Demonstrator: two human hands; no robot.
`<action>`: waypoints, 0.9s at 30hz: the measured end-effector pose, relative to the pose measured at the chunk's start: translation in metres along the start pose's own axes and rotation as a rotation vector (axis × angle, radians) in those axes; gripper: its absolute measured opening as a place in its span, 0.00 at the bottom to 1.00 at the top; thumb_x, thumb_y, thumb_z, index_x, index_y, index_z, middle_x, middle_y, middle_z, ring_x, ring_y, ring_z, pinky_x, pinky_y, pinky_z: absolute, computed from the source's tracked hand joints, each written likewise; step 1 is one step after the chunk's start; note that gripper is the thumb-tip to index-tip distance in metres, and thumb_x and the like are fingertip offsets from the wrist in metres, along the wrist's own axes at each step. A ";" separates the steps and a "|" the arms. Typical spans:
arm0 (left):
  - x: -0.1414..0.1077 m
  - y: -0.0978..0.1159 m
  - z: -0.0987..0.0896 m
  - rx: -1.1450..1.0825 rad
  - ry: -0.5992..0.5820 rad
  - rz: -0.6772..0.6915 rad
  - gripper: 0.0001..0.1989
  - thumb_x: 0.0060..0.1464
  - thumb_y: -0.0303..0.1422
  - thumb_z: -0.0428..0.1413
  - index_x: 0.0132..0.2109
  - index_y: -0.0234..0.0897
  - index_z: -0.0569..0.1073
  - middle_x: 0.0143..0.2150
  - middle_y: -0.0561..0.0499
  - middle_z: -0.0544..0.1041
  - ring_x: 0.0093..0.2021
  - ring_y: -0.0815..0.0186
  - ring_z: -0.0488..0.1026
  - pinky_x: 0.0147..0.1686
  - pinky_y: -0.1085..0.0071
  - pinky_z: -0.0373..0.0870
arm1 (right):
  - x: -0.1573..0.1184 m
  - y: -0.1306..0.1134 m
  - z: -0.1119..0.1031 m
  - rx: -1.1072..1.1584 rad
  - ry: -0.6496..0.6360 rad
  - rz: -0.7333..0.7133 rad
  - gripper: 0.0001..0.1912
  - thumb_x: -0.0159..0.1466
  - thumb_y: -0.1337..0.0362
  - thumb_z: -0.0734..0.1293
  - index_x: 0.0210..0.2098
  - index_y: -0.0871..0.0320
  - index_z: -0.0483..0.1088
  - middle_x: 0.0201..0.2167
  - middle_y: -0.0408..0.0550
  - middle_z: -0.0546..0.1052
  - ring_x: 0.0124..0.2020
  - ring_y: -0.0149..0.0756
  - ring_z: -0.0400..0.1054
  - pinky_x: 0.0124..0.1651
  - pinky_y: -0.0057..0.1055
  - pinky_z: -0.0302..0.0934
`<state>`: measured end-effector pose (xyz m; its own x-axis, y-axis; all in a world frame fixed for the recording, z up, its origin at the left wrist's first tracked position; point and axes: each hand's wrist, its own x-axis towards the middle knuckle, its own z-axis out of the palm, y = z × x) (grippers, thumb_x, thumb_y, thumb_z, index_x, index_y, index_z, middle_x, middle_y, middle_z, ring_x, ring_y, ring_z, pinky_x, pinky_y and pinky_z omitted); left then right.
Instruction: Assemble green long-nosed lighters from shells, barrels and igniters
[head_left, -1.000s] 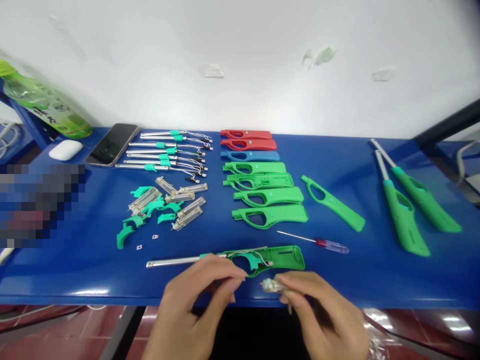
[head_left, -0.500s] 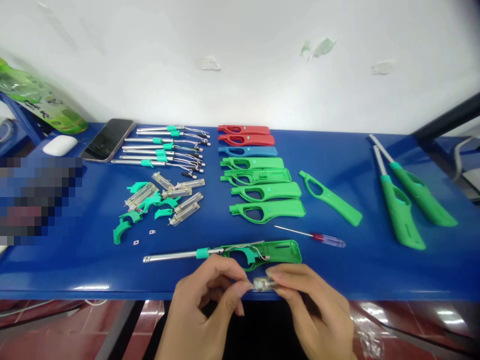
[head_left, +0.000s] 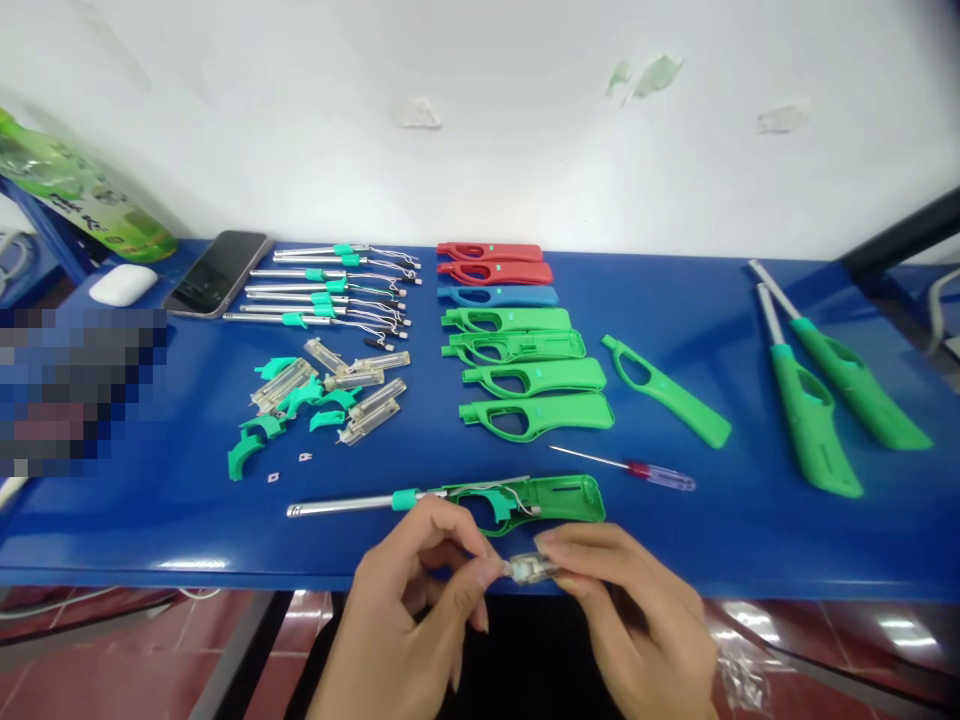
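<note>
Blue table [head_left: 750, 540] filled the view below a white wall [head_left: 480, 120], its front edge just ahead of the person. At the far left stood a green bottle [head_left: 75, 195], with a dark phone [head_left: 217, 272] and a white case [head_left: 124, 285] beside it. 2 finished green lighters [head_left: 825, 400] lay at the right. In the middle sat a column of shell halves [head_left: 525, 345]: 2 red, 1 blue, 4 green, with 1 more green half [head_left: 667, 392] angled just beside them. Metal nozzle tubes [head_left: 330, 295] lay in a row at the left, above a heap of clear tanks and teal triggers [head_left: 322, 400]. Nearest the hands lay an open green lighter shell [head_left: 525, 498] with its tube fitted, and a small screwdriver [head_left: 630, 468] behind it. Left hand [head_left: 409, 620] and right hand [head_left: 637, 620] met over the table's front edge, fingertips pinching a small clear part [head_left: 529, 568] between them.
</note>
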<state>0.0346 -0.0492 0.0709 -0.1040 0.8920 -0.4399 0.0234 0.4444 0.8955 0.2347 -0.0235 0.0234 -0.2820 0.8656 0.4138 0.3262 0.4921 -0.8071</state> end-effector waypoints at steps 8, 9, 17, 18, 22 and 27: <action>0.000 -0.002 -0.001 -0.039 0.011 -0.026 0.17 0.63 0.48 0.63 0.38 0.42 0.70 0.30 0.55 0.74 0.20 0.73 0.67 0.14 0.80 0.64 | -0.001 0.001 -0.003 0.014 -0.031 0.035 0.13 0.72 0.74 0.69 0.49 0.50 0.78 0.45 0.41 0.84 0.45 0.28 0.82 0.49 0.23 0.76; 0.000 -0.002 -0.001 -0.041 0.009 -0.027 0.17 0.63 0.48 0.63 0.38 0.42 0.69 0.31 0.55 0.74 0.20 0.73 0.67 0.14 0.80 0.63 | -0.001 0.000 -0.003 0.018 -0.031 0.034 0.13 0.72 0.74 0.69 0.49 0.50 0.77 0.46 0.41 0.84 0.46 0.28 0.82 0.48 0.22 0.76; 0.000 -0.007 0.000 -0.097 -0.058 0.054 0.20 0.69 0.46 0.58 0.35 0.41 0.61 0.33 0.58 0.69 0.22 0.76 0.64 0.23 0.78 0.66 | -0.001 0.001 0.000 0.078 -0.055 -0.021 0.19 0.70 0.81 0.67 0.52 0.54 0.77 0.49 0.46 0.84 0.47 0.30 0.80 0.42 0.23 0.79; 0.000 -0.009 0.000 -0.087 -0.064 0.071 0.20 0.70 0.45 0.57 0.34 0.41 0.60 0.33 0.59 0.68 0.23 0.76 0.63 0.25 0.77 0.66 | 0.000 0.001 0.001 0.085 -0.062 -0.035 0.20 0.69 0.81 0.66 0.53 0.55 0.77 0.49 0.47 0.84 0.46 0.30 0.80 0.41 0.23 0.79; -0.002 -0.013 0.000 0.038 -0.087 0.128 0.21 0.74 0.43 0.51 0.33 0.41 0.57 0.30 0.58 0.61 0.27 0.72 0.58 0.27 0.75 0.61 | 0.001 0.002 0.002 0.049 -0.067 -0.102 0.21 0.68 0.84 0.65 0.52 0.58 0.77 0.46 0.49 0.82 0.40 0.29 0.75 0.40 0.26 0.77; -0.003 -0.011 0.000 0.084 -0.117 0.149 0.22 0.74 0.42 0.51 0.31 0.42 0.53 0.30 0.57 0.55 0.27 0.69 0.50 0.24 0.71 0.53 | -0.003 0.005 0.000 0.032 -0.107 -0.149 0.23 0.66 0.86 0.64 0.54 0.60 0.76 0.45 0.51 0.80 0.39 0.30 0.72 0.39 0.29 0.74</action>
<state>0.0345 -0.0568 0.0621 0.0226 0.9496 -0.3125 0.1129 0.3082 0.9446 0.2370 -0.0234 0.0188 -0.4196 0.7680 0.4838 0.2458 0.6092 -0.7539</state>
